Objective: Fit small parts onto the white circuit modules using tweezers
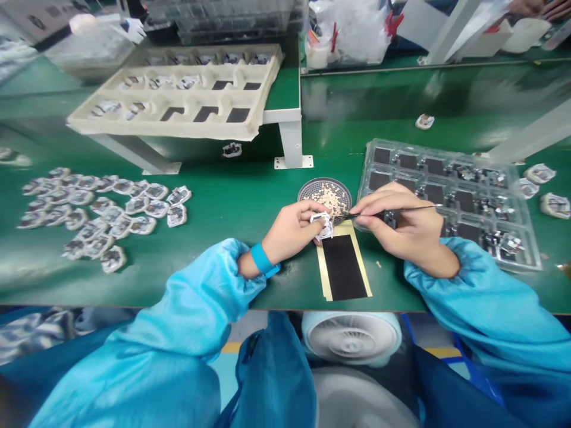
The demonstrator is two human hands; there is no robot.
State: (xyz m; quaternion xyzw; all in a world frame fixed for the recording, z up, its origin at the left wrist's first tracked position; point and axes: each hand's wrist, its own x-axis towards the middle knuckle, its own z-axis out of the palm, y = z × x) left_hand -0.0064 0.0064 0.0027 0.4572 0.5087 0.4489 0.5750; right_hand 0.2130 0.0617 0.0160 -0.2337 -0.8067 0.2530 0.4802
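Between its thumb and fingers my left hand grips a small white housing with dark parts inside. My right hand is closed in a pinch around dark tweezers, whose tip points left and reaches the housing's right side. Whether the tip holds a part is too small to tell. Just behind both hands lies a round dark dish heaped with tiny beige and dark pieces. Under the housing, a black rectangular pad edged with cream tape lies on the green table.
Several similar white housings stand in rows at the left. A clear compartment tray of parts lies at the right, with a few housings beyond it. A cream tray rests on a raised shelf with metal legs.
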